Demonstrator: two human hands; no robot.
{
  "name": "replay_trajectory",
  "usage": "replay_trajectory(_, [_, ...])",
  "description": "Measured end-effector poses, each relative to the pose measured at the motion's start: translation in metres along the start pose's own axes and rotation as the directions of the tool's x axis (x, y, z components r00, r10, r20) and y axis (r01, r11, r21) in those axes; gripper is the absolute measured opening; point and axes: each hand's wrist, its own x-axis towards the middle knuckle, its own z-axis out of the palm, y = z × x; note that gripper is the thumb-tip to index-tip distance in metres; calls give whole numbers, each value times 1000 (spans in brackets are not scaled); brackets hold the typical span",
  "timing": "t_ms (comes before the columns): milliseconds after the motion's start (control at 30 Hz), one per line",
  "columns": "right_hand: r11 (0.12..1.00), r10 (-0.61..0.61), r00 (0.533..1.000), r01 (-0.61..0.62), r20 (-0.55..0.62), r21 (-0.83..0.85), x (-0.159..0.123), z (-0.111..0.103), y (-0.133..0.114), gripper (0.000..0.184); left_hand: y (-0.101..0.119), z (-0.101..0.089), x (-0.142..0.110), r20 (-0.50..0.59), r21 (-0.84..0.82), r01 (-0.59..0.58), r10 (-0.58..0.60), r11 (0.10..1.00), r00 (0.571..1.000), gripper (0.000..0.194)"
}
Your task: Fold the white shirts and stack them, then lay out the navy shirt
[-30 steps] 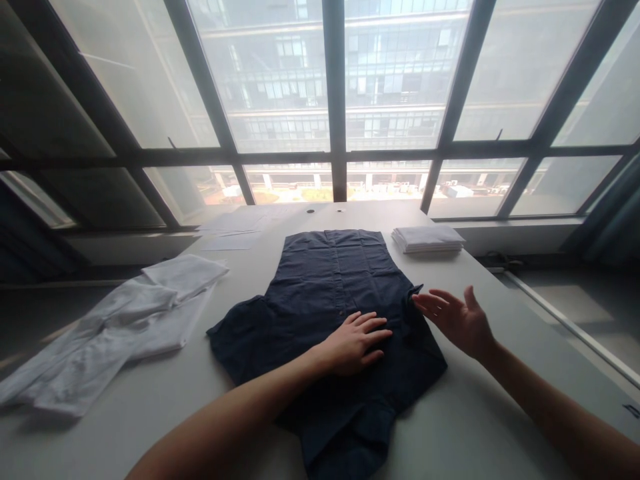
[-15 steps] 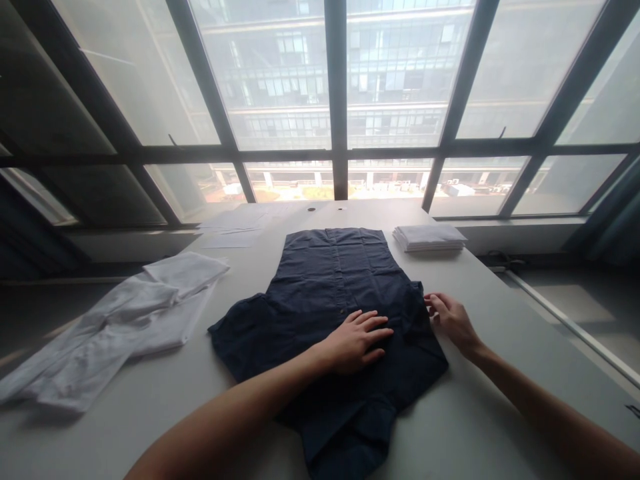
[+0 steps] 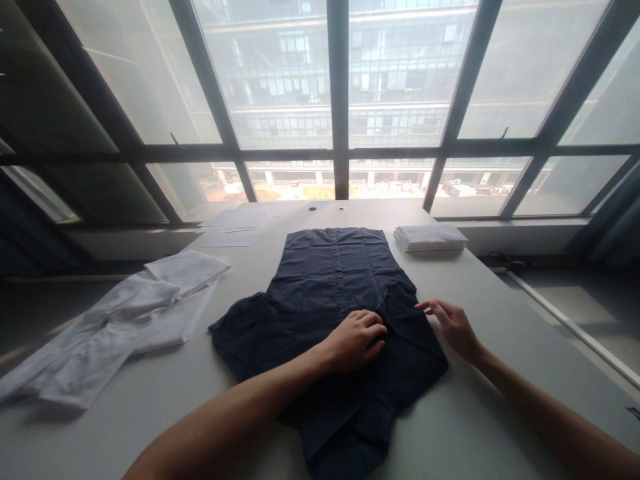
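A navy button-up shirt (image 3: 310,267) lies spread on the white table, its button placket running up the middle. On the shirt's right half rests my left hand (image 3: 356,339), with its fingers bent and drawn together at the edge of a folded-over sleeve (image 3: 403,310); the fingertips are partly hidden. At the right edge of the shirt is my right hand (image 3: 450,327), its index finger stretched to the cloth and its other fingers loosely bent. Nothing shows in the right hand. Near my side, a crumpled part of the shirt hangs toward the table's front.
A loosely laid white garment (image 3: 135,307) covers the table's left side. White papers (image 3: 233,230) lie at the back left. A folded white stack (image 3: 430,239) sits at the back right of the table (image 3: 500,400). Large windows (image 3: 390,87) rise behind it.
The raised sleeve on the right has been laid inward over the shirt. My left hand's fingers went from spread flat to bent. My right hand turned over and moved to the shirt's edge.
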Motion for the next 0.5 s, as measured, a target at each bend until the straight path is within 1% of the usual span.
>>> replay_trajectory(67, [993, -53, 994, 62, 100, -98, -2, 1, 0, 45, 2, -2, 2, -49, -12, -9, 8, 1000, 999, 29])
replay_trajectory(133, [975, -129, 978, 155, 165, -161, -3, 3, 0, 38, 1, -3, 3, -83, -5, -18, 18, 1000, 996, 32])
replay_trajectory(200, [946, -213, 963, 246, 165, -213, -2, 4, 1, 32, 0, -1, 3, -81, 16, -21, 22, 1000, 996, 40])
replay_trajectory(267, [911, -266, 950, 303, 164, -278, -1, 5, 6, 35, -1, 1, 3, -57, 37, -11, 13, 999, 998, 48])
replay_trajectory(333, [877, -261, 938, 330, 229, -350, 1, 4, 13, 44, -1, 2, 2, -46, 50, 16, -13, 999, 999, 49])
replay_trajectory(400, [849, -212, 925, 334, 315, -410, 1, 4, 20, 51, 0, 2, 3, -58, 62, 53, -49, 997, 997, 48])
replay_trajectory(467, [829, -163, 921, 323, 355, -457, 0, 4, 25, 52, 2, 1, 3, -58, 81, 76, -72, 994, 996, 47])
replay_trajectory(500, [819, -150, 923, 317, 354, -478, 0, 4, 26, 51, 2, 0, 3, -51, 91, 81, -76, 993, 996, 45])
